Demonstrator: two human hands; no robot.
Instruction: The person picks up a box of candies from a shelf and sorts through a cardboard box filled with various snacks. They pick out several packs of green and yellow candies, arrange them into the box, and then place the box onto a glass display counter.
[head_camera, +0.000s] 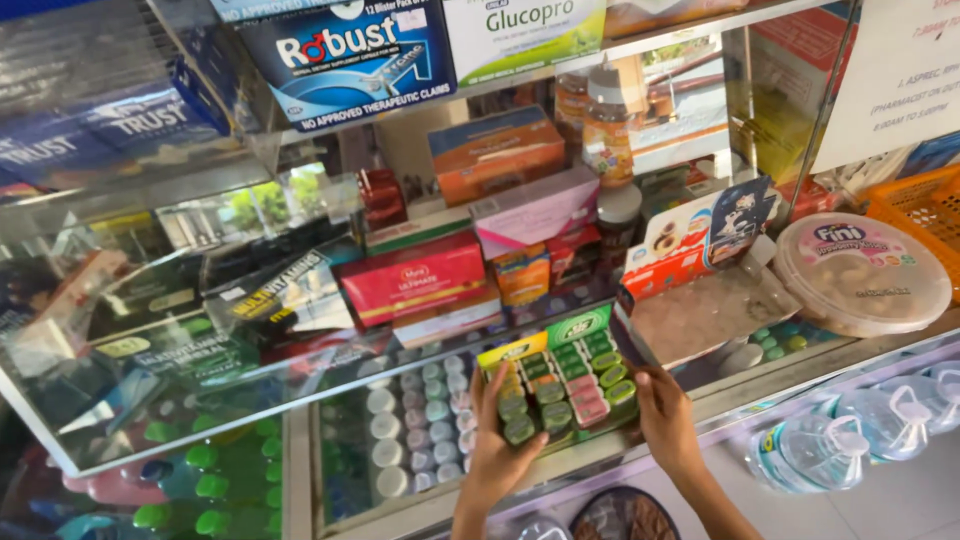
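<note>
Grip: both hands clasp one green display tray (558, 385) of small mint packs — fingers curled round its edges, closed on it.
Left hand: left hand (497, 452) holds the near left corner, fingers (487, 385) running up the tray's left side.
Right hand: right hand (665, 418) grips the right edge, thumb at the rim.
Tray's place: tilted over the front ledge of the glass counter (330, 380), level with its lower shelf.
Left of tray: rows of small round pots (420, 425) with white and pale caps, under the glass.
Right of tray: round clear candy tub (862, 272) with a white lid — well apart.
Behind: red box (415, 278) on the shelf.
Below: clear water bottles (870, 425) by the counter's base.
</note>
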